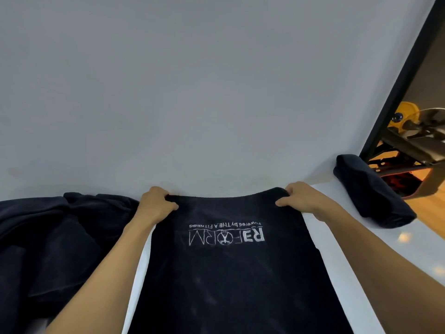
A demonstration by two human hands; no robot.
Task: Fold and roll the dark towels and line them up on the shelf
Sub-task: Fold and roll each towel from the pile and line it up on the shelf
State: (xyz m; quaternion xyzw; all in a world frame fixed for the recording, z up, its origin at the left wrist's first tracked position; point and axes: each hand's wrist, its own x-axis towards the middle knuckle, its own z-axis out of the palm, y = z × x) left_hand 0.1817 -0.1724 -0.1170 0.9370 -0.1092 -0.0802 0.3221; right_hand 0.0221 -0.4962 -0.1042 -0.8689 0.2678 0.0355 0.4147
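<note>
While my left hand (156,204) and right hand (298,197) each pinch a far corner of the dark towel (228,273), it lies spread flat on the white shelf (431,237), printed logo facing up. Off to the right, a rolled towel (370,191) rests against the wall (192,92). A loose heap of dark towels (48,237) lies at the left.

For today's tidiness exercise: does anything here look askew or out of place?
The rolled towel on the right looks slanted to the wall; the heap of towels on the left is crumpled.
</note>
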